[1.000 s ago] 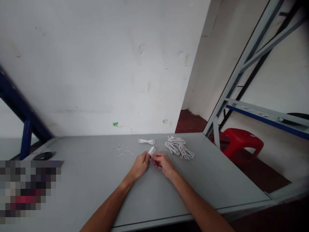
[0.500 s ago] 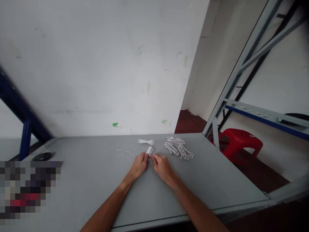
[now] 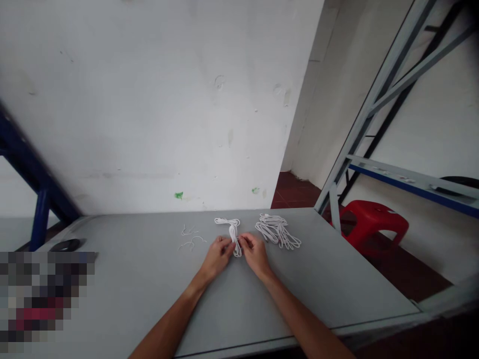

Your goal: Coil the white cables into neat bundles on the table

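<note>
The left hand [image 3: 216, 257] has its grip closed on a looped white cable bundle [image 3: 233, 233], thumb and fingers pinching it around its middle. The bundle stands nearly lengthwise, one looped end beyond the grip and the other on the near side. The right hand [image 3: 256, 253] has its fingertips drawn in at the bundle's right edge; whether its grip is shut on something there is too small to tell. Just beyond the grip, a second white bundle [image 3: 227, 221] lies crosswise on the grey bench [image 3: 149, 284], beside the held one's far end. To the right of the grip lies a pile of white cables [image 3: 277, 230], and to the left are thin white strands [image 3: 192, 243]. Well left of the grip sits a black object [image 3: 65, 245].
</note>
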The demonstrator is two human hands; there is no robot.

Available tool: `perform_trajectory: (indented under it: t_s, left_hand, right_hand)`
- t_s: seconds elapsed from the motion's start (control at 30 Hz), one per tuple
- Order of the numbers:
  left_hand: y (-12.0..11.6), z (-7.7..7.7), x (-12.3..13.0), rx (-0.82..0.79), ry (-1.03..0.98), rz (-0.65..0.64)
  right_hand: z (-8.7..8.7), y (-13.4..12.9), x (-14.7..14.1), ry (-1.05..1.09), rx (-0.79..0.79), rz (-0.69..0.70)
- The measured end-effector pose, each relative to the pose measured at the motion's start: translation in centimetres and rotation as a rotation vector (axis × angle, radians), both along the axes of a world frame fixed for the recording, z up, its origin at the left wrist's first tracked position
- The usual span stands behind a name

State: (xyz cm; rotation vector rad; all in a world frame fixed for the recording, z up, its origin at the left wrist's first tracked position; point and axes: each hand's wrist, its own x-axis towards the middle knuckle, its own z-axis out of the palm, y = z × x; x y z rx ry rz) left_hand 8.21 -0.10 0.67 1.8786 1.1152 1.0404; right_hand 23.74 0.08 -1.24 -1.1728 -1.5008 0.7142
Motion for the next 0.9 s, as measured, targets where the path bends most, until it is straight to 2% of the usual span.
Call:
perform_trajectory:
  t_s: [0.17, 0.23, 0.37, 0.53, 0.63, 0.73, 0.8, 0.9]
  left_hand:
    - [0.3, -1.1, -0.1, -0.309, -0.247, -0.037]
    - [0.3, -1.4, -0.1, -0.351, -0.331, -0.05]
    - [0.3, -1.6, -0.2, -0.34, -0.394, -0.088]
    - [0.3, -1.6, -0.4, -0.368, -0.4, -0.09]
    - [0.3, -1.4, -0.5, -0.386, -0.374, -0.082]
    - [0.7, -1.5, -0.9, -0.33, -0.327, 0.049]
    - [1.2, -1.7, -1.3, -0.305, -0.3, 0.085]
    - [2.7, -2.0, -1.7, -0.32, -0.255, 0.093]
  right_hand:
    - [0.3, -0.5, -0.5, -0.145, 0.041, 0.026]
    - [0.6, -0.8, -0.6, -0.218, 0.069, 0.063]
    - [1.3, -1.3, -0.3, -0.324, 0.14, 0.172]
    - [1.6, -1.5, 0.3, -0.357, 0.119, 0.218]
    - [1.6, -1.3, 0.4, -0.415, 0.125, 0.183]
    - [1.2, -0.9, 0.6, -0.494, 0.163, 0.151]
    - [0.9, -0.4, 0.8, -0.526, 0.189, 0.127]
    - [0.3, 0.3, 1.1, -0.502, 0.242, -0.001]
